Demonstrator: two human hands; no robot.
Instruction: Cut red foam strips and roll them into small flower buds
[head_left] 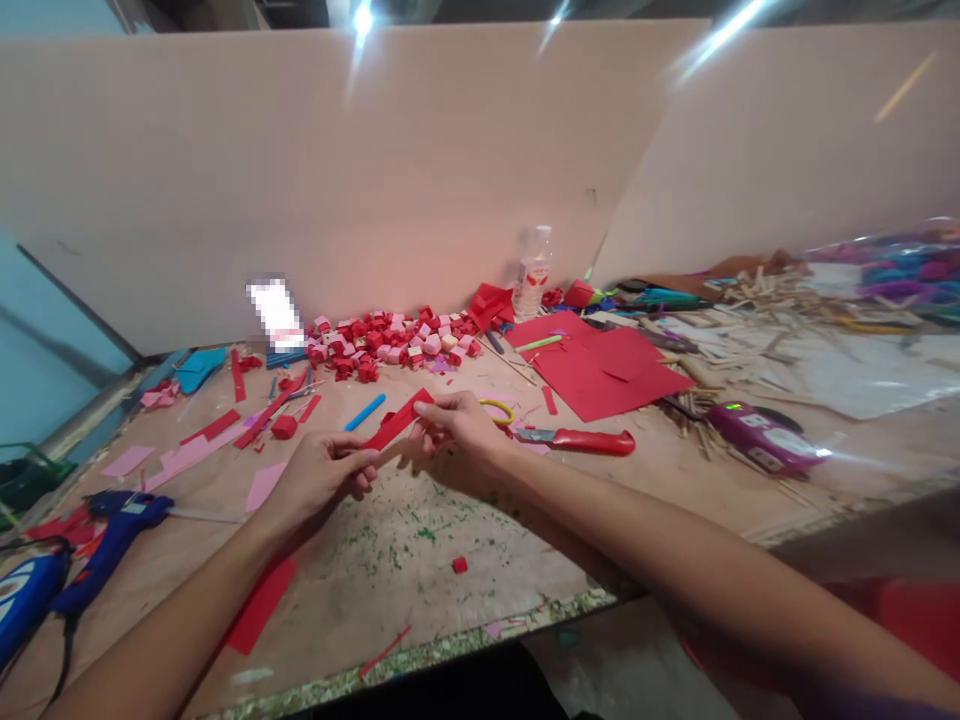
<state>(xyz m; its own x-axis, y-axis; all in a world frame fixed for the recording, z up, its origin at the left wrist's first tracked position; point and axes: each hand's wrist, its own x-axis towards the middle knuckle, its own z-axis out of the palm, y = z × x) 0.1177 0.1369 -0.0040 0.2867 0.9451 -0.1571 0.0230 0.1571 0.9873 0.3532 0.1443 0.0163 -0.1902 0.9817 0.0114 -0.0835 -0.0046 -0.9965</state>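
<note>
A narrow strip of red paper [396, 422] is stretched between my two hands above the table. My left hand [330, 468] pinches its lower left end between thumb and fingers. At the upper right end, my right hand [451, 420] pinches the strip the same way. Just behind it lies a blue stick [365, 412]. A yellow scissors handle [498, 411] shows beside my right hand, and a red-handled knife [592, 441] lies to its right. One small red cube [460, 565] sits on the table nearer to me. Under my left forearm is another red paper piece [262, 605].
Red and pink cubes [390, 343] are heaped along the back board, near a plastic bottle [533, 275]. Large red sheets [600, 365] lie at right, with a purple device [765, 437] beyond. A blue glue gun [116, 545] with a cord rests at left, near pink paper scraps [127, 461].
</note>
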